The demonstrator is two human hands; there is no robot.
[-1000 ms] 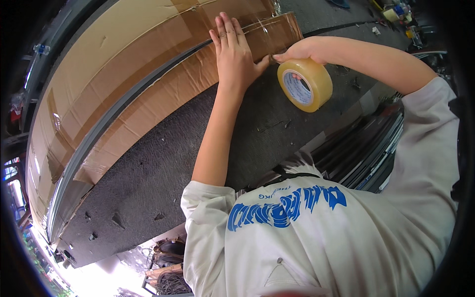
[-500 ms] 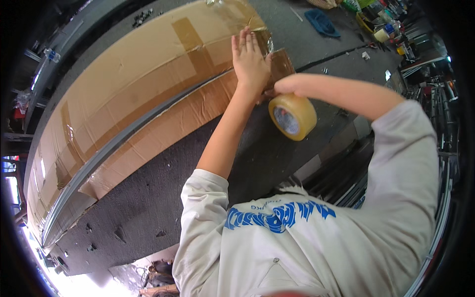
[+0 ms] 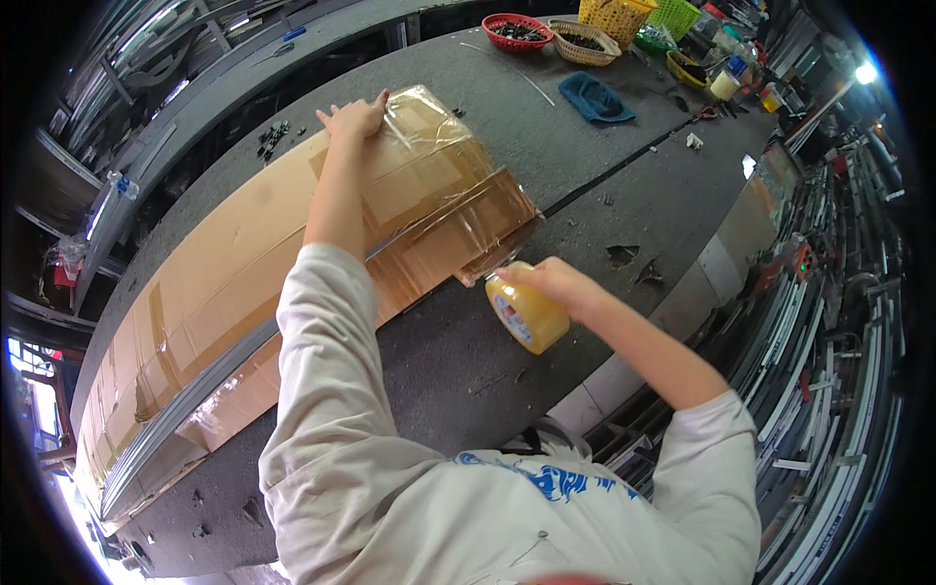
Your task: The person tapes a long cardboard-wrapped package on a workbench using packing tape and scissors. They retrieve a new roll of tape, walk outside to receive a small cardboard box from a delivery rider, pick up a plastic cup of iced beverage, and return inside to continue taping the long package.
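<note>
A long cardboard wrap (image 3: 224, 229) lies across the dark work table, with grey metal strips (image 3: 185, 409) showing along its open near side. Clear and brown tape covers its right end. My left hand (image 3: 353, 119) rests at the far edge of the cardboard near that end, fingers spread out past the edge. My right hand (image 3: 554, 285) grips a thick roll of yellowish clear packing tape (image 3: 538, 322) by its upper rim. The roll is held just off the near right corner of the cardboard, above the table. Whether a strip of tape runs from it is hard to make out.
A blue cloth (image 3: 595, 97) lies on the dark table (image 3: 439, 361) beyond the cardboard. Red (image 3: 517, 32) and beige baskets (image 3: 583, 43) with small dark parts stand at the back. Long metal profiles (image 3: 829, 390) are stacked on the right. Small black pieces (image 3: 273, 139) lie at the far left.
My left hand has moved from the cardboard's right end to its far edge. My right hand has drawn back nearer to me with the tape roll, and the view has shifted.
</note>
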